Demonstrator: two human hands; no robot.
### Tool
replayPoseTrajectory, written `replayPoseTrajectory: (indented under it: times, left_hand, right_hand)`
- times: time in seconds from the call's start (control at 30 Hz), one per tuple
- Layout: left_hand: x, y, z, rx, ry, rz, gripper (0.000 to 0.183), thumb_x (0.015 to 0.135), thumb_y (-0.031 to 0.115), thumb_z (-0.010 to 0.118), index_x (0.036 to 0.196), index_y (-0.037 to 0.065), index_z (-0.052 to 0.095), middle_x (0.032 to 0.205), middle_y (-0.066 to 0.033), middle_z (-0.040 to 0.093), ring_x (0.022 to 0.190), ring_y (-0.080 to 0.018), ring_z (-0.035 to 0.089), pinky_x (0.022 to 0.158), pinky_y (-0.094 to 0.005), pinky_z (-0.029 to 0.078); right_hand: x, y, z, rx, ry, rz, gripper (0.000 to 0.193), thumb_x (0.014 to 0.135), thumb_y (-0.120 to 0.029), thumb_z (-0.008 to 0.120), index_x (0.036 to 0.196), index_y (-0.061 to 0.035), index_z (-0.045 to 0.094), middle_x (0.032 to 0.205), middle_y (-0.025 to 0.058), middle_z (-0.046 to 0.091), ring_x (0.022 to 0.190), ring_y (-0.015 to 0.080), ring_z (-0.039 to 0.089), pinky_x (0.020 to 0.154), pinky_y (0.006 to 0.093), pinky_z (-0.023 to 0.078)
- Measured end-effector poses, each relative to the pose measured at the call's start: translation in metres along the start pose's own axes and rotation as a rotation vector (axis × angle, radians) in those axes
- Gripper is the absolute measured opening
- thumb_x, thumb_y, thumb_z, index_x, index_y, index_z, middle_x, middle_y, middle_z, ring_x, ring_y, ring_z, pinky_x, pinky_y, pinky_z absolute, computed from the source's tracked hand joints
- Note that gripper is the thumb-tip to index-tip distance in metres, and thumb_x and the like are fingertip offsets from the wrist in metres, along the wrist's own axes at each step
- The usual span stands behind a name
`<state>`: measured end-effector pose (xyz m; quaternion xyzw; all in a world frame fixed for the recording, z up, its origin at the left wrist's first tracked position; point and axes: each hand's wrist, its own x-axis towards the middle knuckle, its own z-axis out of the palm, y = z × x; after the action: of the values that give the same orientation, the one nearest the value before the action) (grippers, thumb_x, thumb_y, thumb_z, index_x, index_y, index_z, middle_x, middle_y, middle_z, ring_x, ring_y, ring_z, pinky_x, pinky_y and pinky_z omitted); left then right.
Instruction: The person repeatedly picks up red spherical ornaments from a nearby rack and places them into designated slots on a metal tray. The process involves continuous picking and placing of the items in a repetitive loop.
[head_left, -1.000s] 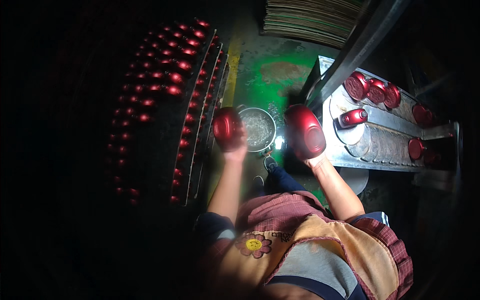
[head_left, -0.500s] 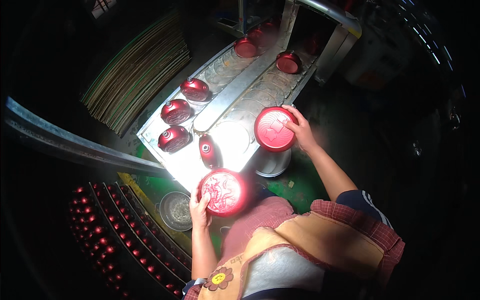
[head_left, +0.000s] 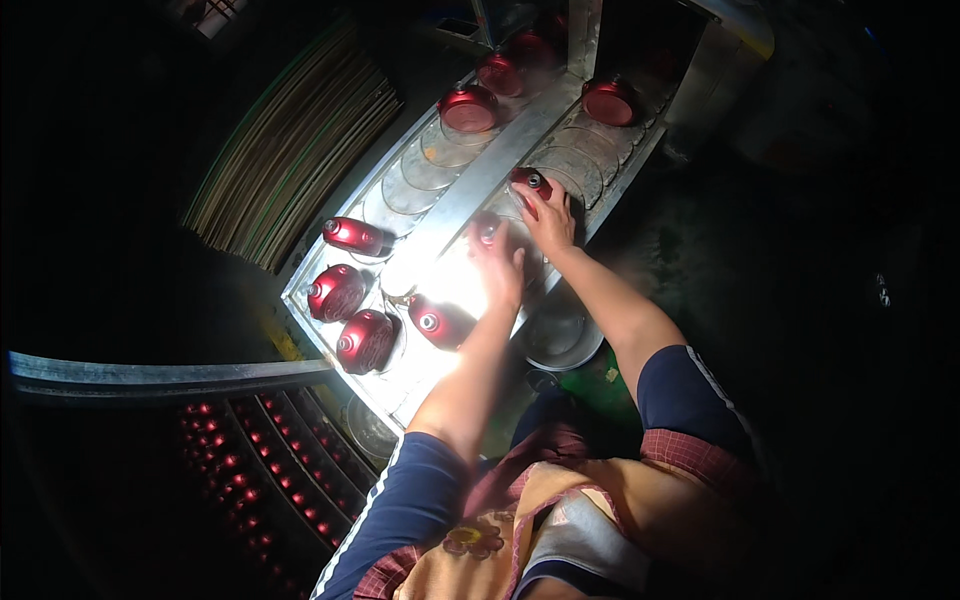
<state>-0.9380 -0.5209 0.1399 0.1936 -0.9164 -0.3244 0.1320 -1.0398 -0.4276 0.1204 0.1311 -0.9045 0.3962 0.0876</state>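
Both my arms reach forward over a lit conveyor (head_left: pixel 468 187) of overlapping round plates. My right hand (head_left: pixel 550 222) is closed round a red round bottle (head_left: pixel 533 182), standing with its short neck up on the right-hand lane. Just nearer and to the left, my left hand (head_left: pixel 499 268) has its fingers about another red bottle (head_left: pixel 488 233); glare and motion blur wash out much of both. Closest to my left forearm, a red bottle (head_left: pixel 432 321) stands at the near turn. Three more stand along the left side, among them a bottle (head_left: pixel 365 341) with an embossed face.
Farther along stand more red bottles (head_left: pixel 610 103), near a metal frame (head_left: pixel 585 40). Stacked boards (head_left: pixel 290 150) lie at the left. Racks of many small red pieces (head_left: pixel 265 450) are at lower left, below a curved metal rail (head_left: pixel 170 371). A pale bucket (head_left: pixel 565 338) stands under the conveyor edge.
Both hands have moved forward from near my body, each bringing its bottle onto the right-hand lane. The bottles went from tilted face-up to neck-up. The view has shifted, and conveyor bottles have moved along.
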Motion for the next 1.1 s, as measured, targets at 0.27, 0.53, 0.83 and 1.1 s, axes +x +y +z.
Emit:
replayPoseTrajectory:
  times: [0.27, 0.53, 0.83, 1.1]
  left_hand:
    - [0.004, 0.025, -0.025, -0.239, -0.063, 0.132, 0.063, 0.082, 0.013, 0.072, 0.141, 0.017, 0.053, 0.151, -0.0337, 0.031, 0.131, -0.0499, 0.043, 0.11, -0.0473, 0.038]
    - [-0.289, -0.157, -0.24, -0.672, -0.063, -0.362, 0.035, 0.093, 0.01, 0.065, 0.127, 0.005, 0.063, 0.11, -0.0033, 0.07, 0.093, -0.0116, 0.064, 0.083, -0.0281, 0.052]
    - [-0.689, -0.366, -0.397, -0.86, 0.92, -0.971, 0.025, 0.093, 0.019, 0.067, 0.116, 0.01, 0.067, 0.104, 0.0013, 0.067, 0.091, -0.0082, 0.061, 0.075, -0.0292, 0.051]
    - [-0.894, -0.432, -0.462, -0.597, 1.804, -1.222, 0.038, 0.092, 0.009, 0.067, 0.128, 0.016, 0.062, 0.125, -0.0018, 0.058, 0.105, -0.0139, 0.057, 0.075, -0.027, 0.05]
  right_hand:
    - [0.032, 0.054, -0.023, -0.04, 0.169, -0.152, 0.061, 0.08, -0.008, 0.073, 0.136, -0.028, 0.058, 0.145, 0.0191, 0.04, 0.13, 0.0408, 0.043, 0.11, 0.0437, 0.038]
    - [-0.235, -0.092, 0.0, 0.821, -0.107, -0.007, 0.029, 0.093, 0.005, 0.055, 0.121, -0.0015, 0.06, 0.125, 0.0056, 0.049, 0.096, 0.0144, 0.06, 0.082, 0.028, 0.052]
    - [-0.495, -0.369, 0.16, 0.838, -1.114, -0.408, 0.034, 0.092, 0.006, 0.059, 0.125, -0.0024, 0.059, 0.109, 0.0035, 0.06, 0.087, 0.0102, 0.06, 0.071, 0.0236, 0.05]
    - [-0.667, -0.575, 0.261, 0.609, -1.547, -0.929, 0.041, 0.085, 0.004, 0.067, 0.124, -0.0079, 0.063, 0.12, 0.0065, 0.059, 0.102, 0.0167, 0.062, 0.083, 0.0293, 0.053]
